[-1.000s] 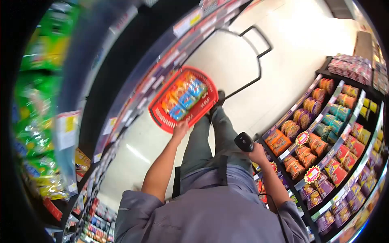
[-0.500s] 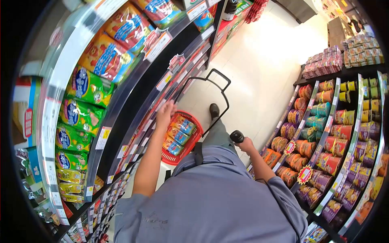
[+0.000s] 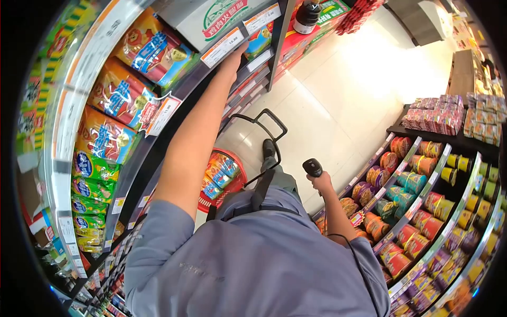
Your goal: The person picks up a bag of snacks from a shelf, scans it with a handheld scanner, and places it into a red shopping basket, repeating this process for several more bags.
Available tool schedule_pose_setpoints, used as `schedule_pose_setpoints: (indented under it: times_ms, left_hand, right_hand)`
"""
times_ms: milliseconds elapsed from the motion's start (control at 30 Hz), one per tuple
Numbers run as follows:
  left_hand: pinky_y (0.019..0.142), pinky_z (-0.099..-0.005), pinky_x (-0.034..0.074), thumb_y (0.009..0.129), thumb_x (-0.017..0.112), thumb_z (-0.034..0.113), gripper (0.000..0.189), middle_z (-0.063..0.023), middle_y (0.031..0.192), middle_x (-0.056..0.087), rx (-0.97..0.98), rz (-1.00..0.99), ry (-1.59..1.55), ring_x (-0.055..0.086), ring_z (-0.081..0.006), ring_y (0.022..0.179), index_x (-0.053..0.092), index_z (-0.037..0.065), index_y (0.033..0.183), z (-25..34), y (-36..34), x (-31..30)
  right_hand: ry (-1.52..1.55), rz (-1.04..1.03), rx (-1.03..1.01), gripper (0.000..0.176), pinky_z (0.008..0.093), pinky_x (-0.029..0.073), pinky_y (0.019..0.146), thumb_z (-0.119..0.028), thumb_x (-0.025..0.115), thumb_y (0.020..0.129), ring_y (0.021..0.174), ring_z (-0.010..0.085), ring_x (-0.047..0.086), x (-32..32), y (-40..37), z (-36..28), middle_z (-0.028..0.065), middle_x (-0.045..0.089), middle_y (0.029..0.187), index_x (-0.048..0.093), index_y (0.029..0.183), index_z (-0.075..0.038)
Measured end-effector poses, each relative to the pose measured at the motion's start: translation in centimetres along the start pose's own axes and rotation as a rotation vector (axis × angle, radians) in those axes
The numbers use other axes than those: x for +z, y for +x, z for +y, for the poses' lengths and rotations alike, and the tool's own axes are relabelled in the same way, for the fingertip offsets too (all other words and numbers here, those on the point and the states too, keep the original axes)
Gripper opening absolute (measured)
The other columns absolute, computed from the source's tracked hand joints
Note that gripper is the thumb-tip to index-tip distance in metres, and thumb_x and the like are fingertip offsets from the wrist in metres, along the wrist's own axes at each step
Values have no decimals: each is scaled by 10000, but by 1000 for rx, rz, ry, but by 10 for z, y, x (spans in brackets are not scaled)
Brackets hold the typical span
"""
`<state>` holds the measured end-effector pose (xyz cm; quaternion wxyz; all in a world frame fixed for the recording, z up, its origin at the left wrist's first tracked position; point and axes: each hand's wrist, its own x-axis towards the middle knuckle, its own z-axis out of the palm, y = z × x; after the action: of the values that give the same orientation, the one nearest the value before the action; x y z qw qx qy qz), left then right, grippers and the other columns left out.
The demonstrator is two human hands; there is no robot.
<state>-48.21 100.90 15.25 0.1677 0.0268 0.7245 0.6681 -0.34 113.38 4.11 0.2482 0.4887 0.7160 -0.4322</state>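
My left hand (image 3: 234, 59) is stretched up to the left shelving, its fingers on the shelf edge beside a price tag (image 3: 222, 47) and a blue and orange packet (image 3: 259, 41). Whether it grips anything is hidden. My right hand (image 3: 318, 182) is closed around a black handheld scanner (image 3: 312, 168), held low at my right side, with its cable running down my arm. A red basket (image 3: 214, 199) full of orange and blue packets stands on the floor below my left arm, its black pull handle (image 3: 266, 122) raised.
Left shelves hold red, orange and green snack bags (image 3: 138, 50). Right shelves (image 3: 422, 211) carry rows of cup noodle tubs. Pale floor (image 3: 338, 100) runs up the aisle between them. A dark bottle (image 3: 306, 16) stands on a far shelf.
My left hand rose from the basket rim up to the high shelf edge. The view tilted up along the aisle. My right hand kept the scanner at my side.
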Motion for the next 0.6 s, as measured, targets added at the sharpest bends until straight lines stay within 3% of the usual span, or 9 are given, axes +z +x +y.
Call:
schedule_pose_setpoints:
  times_ms: [67,433,600]
  left_hand:
    - [874,-290,438,858,669,287,538,-61,1193,542,-37,27,-19,524,-152,1078,450,33,1279,-8,4,-1]
    - [868,-297,453,854,678,238,506,-58,1198,544,-247,180,-332,526,-154,1095,458,53,1271,0,-15,-11]
    - [865,-300,459,851,682,215,494,-56,1199,544,-316,208,-447,527,-155,1102,461,62,1267,8,-28,-20]
  right_hand:
    - [76,-39,21,321,294,418,426,-251,775,705,426,131,514,-5,1,5,30,541,522,559,591,-43]
    - [112,-118,172,267,290,377,388,-171,769,709,405,132,488,-31,12,18,29,516,520,552,626,-39]
    - [110,-119,111,260,282,368,383,-159,762,707,408,123,484,-29,28,5,25,511,522,541,626,-47]
